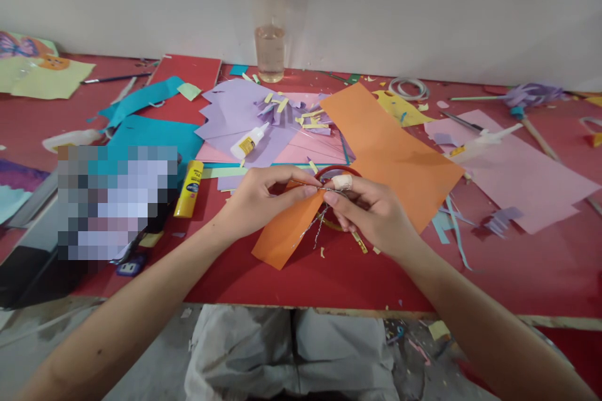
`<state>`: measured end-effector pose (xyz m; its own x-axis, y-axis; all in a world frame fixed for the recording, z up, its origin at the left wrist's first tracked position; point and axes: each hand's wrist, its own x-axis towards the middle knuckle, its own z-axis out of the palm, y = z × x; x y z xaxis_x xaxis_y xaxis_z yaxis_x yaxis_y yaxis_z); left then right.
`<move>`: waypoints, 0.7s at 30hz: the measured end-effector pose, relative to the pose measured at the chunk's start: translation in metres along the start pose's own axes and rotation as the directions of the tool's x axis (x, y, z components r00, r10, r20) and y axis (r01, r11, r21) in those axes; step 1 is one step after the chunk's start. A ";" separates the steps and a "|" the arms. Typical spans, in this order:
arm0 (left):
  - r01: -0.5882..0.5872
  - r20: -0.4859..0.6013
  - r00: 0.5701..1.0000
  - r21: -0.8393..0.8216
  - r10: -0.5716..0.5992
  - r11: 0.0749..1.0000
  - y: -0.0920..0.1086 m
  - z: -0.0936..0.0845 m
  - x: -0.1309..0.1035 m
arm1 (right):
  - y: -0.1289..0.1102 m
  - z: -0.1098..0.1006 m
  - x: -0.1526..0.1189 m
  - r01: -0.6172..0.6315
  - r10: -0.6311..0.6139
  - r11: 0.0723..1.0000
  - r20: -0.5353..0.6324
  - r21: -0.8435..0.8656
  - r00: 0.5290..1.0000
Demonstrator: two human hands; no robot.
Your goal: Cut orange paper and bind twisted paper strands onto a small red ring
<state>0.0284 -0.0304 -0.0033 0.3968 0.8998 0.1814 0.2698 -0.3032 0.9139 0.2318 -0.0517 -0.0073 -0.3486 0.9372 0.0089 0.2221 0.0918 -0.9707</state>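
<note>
My left hand (270,197) pinches an orange paper strip (279,238) near its upper end, with thumb and forefinger pressed together. Touching it at the fingertips, my right hand (371,207) is closed on thin silvery twisted wire (320,225), whose loose ends hang down in front. A pale bandage wraps one right finger. Behind the fingers shows a dark red ring (338,169), partly hidden by the right hand. Below the right hand a small gold-coloured piece (360,242) sticks out. Which fingers bear on the ring cannot be made out.
A glue stick (189,189) stands left of my left hand, and a glue bottle (249,142) lies on purple paper. Large orange paper (390,150) is at the right. A water bottle (269,25) stands at the back of the red table (329,288). Paper scraps surround these.
</note>
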 end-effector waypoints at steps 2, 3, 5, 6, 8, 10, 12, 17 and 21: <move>0.001 0.001 1.000 0.003 -0.001 1.000 0.000 0.000 0.000 | 0.001 0.000 0.000 -0.003 0.003 1.000 0.001 0.000 1.000; 0.001 0.002 1.000 0.002 -0.001 1.000 0.000 0.001 0.000 | 0.001 0.000 0.000 -0.003 0.003 1.000 0.000 0.002 1.000; -0.001 0.003 1.000 -0.006 0.001 1.000 0.000 0.001 0.000 | 0.001 0.000 0.000 -0.005 0.005 1.000 -0.001 0.005 1.000; -0.002 0.003 1.000 -0.013 0.002 1.000 0.000 0.001 0.000 | 0.001 0.000 0.000 -0.007 0.007 1.000 -0.001 0.006 1.000; -0.003 0.002 1.000 -0.023 0.003 1.000 0.000 0.000 0.000 | 0.000 0.000 0.001 -0.008 0.008 1.000 -0.001 0.010 1.000; -0.005 0.005 1.000 -0.024 0.005 1.000 0.000 0.000 0.000 | 0.000 0.000 0.001 -0.007 0.007 1.000 0.000 0.012 1.000; -0.004 0.007 1.000 -0.020 0.004 1.000 0.000 0.000 0.000 | -0.001 0.000 0.001 -0.007 0.007 1.000 -0.001 0.007 1.000; 0.002 0.007 1.000 -0.012 -0.002 1.000 0.001 0.000 0.000 | -0.001 0.000 0.000 -0.008 0.008 1.000 -0.009 -0.014 1.000; 0.003 0.012 1.000 -0.022 -0.002 1.000 0.000 0.000 0.000 | 0.000 0.000 0.000 0.015 -0.016 0.999 -0.009 -0.044 1.000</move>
<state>0.0290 -0.0303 -0.0030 0.4066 0.8967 0.1747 0.2519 -0.2939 0.9221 0.2315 -0.0517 -0.0071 -0.3440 0.9386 0.0263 0.2568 0.1210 -0.9589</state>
